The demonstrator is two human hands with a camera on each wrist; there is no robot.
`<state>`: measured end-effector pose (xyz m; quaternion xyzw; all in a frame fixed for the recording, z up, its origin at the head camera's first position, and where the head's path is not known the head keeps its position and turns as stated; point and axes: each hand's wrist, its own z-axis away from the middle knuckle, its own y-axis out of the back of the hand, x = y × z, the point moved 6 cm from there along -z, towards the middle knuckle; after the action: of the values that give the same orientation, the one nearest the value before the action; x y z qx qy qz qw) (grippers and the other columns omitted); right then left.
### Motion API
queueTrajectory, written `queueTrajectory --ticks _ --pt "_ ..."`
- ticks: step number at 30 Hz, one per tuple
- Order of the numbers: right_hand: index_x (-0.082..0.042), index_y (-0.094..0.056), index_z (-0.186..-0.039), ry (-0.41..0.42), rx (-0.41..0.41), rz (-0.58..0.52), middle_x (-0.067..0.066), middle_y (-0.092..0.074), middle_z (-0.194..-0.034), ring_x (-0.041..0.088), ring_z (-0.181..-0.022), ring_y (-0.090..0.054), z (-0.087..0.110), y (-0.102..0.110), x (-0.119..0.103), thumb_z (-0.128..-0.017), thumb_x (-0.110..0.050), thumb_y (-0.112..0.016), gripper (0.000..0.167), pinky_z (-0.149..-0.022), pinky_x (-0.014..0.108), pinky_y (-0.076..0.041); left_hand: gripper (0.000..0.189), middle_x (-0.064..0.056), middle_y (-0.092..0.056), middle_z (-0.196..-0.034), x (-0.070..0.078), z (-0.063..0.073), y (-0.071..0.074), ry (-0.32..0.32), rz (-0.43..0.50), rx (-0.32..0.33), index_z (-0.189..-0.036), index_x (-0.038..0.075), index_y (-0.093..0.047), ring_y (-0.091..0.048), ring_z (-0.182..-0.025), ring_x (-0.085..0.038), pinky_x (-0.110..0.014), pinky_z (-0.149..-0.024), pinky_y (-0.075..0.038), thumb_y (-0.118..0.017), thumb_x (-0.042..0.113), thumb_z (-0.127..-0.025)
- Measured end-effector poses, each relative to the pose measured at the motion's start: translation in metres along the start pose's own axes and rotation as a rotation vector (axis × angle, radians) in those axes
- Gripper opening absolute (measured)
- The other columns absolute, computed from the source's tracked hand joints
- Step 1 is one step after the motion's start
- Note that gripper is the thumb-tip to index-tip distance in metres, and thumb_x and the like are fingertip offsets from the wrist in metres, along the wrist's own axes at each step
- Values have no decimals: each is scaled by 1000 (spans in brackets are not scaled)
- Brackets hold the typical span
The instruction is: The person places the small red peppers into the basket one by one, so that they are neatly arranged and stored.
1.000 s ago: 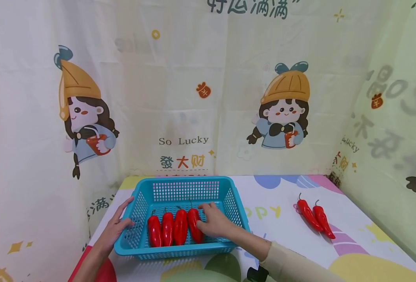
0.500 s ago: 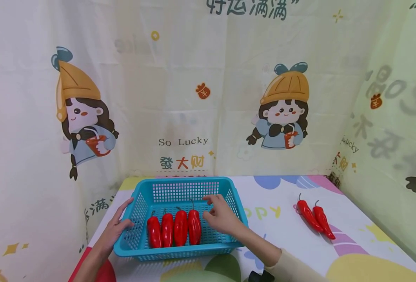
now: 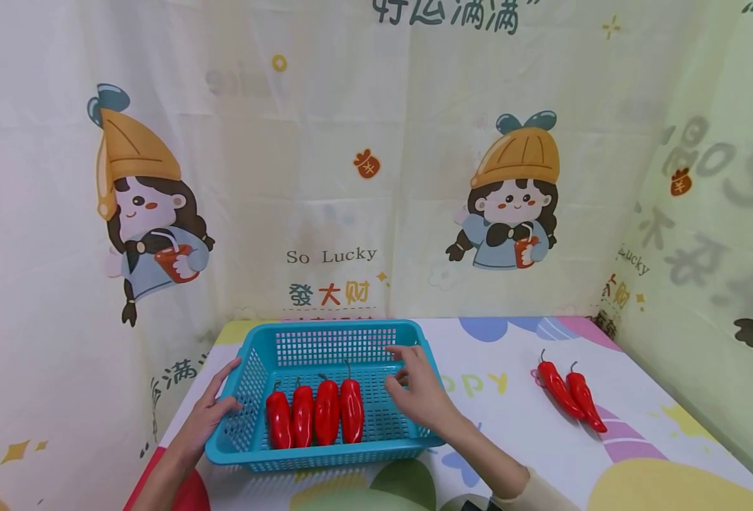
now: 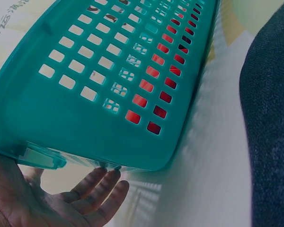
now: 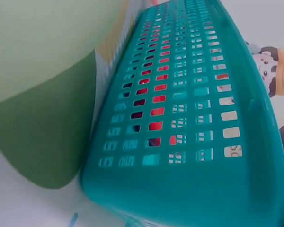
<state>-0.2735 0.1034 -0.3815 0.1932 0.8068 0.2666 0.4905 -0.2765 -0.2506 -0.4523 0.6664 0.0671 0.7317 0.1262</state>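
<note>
In the head view, a blue-green basket [image 3: 325, 455] is seen at the lower centre of the frame, set on a printed table [image 3: 529, 429]. Its left rim is gripped by the left hand [image 3: 202, 419], with the thumb laid over the edge and the other fingers stretched along the outer side. Inside, four red peppers [image 3: 327, 413] are laid side by side, left of the basket's middle, their stems pointed to the top of the frame. Over the basket's right part the right hand [image 3: 424, 390] is held with nothing between thumb and forefinger, which are parted and bent; whether the rim is touched cannot be told. Two more red peppers [image 3: 563, 392] are seen at the right of the frame, lying slantwise and touching near their lower ends.

In the left wrist view, the basket's perforated wall is shown across the top, and red is glimpsed through the holes. At the lower left, its end wall is met by the left hand's fingertips. Dark cloth [image 4: 274, 132] is seen at the right edge.

In the right wrist view, the centre and right are filled by the basket's wall, with red visible through the holes.
</note>
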Motion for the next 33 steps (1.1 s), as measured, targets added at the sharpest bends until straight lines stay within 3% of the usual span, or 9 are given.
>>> queueTrajectory --ticks 15,27,33 --pt "-5 -55 -141 -35 97 27 10 -55 -117 15 -90 -65 12 33 5 -95 -7 -64 47 -79 34 -62 87 -26 3 -167 0 0 0 2 -7 1 -166 25 -3 -13 -145 -56 -58 -103 -50 -53 11 -96" --pt "-7 -54 -142 -70 136 46 15 -57 -123 18 -91 -66 20 52 16 -93 -8 -67 51 -81 37 -62 90 -26 3 -167 -1 0 1 3 -13 8 -166 24 -3 -13 -145 -56 -59 -103 -49 -56 11 -95" --pt "-10 -54 -143 -97 153 54 11 -57 -122 19 -93 -66 24 61 21 -93 -10 -68 52 -80 37 -62 88 -27 3 -167 -1 -1 1 8 -19 4 -166 24 -3 -13 -145 -57 -59 -102 -50 -55 11 -95"
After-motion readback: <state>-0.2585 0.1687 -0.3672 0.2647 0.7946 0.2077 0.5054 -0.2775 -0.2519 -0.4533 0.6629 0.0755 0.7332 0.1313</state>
